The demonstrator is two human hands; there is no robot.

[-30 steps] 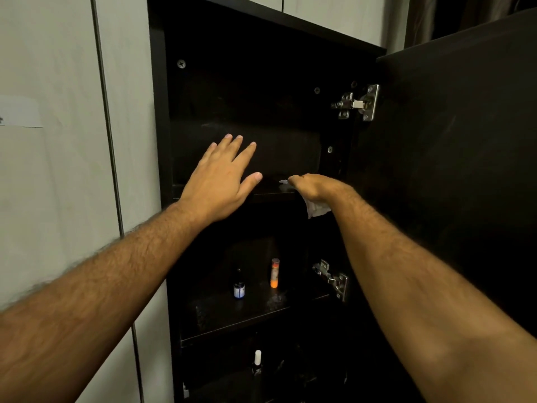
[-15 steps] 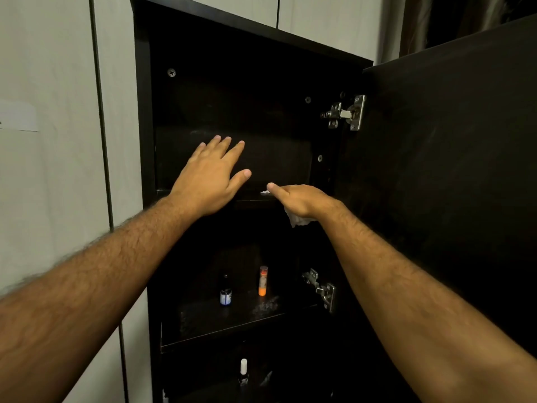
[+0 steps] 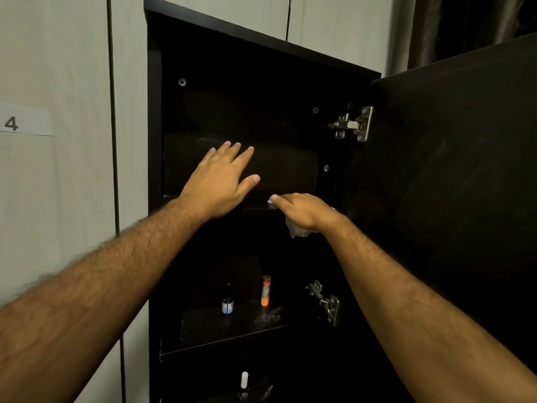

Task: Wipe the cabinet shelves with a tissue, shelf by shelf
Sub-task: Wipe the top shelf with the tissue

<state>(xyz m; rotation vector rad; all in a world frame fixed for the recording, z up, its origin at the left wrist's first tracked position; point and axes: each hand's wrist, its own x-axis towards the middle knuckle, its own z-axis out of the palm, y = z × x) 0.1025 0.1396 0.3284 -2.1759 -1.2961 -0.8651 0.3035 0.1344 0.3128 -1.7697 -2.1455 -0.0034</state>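
A tall dark cabinet (image 3: 154,117) stands open in front of me. My right hand (image 3: 302,209) holds a crumpled white tissue (image 3: 296,229) and presses it on the front edge of the upper shelf (image 3: 255,210); part of the tissue hangs below the palm. My left hand (image 3: 222,181) is flat, fingers straight and spread, over the left part of the same shelf, against the dark back panel. The middle shelf (image 3: 220,341) lies below, with a dusty patch near its right side.
The cabinet door (image 3: 453,181) stands open on the right, held by metal hinges (image 3: 353,123). A small dark bottle (image 3: 227,301) and an orange tube (image 3: 266,290) stand on the middle shelf. A white-capped bottle (image 3: 244,383) sits lower down. Pale panels flank the cabinet on the left.
My right hand has slid the tissue leftward along the upper shelf edge, closer to my left hand. The left hand has stayed in place with fingers spread.
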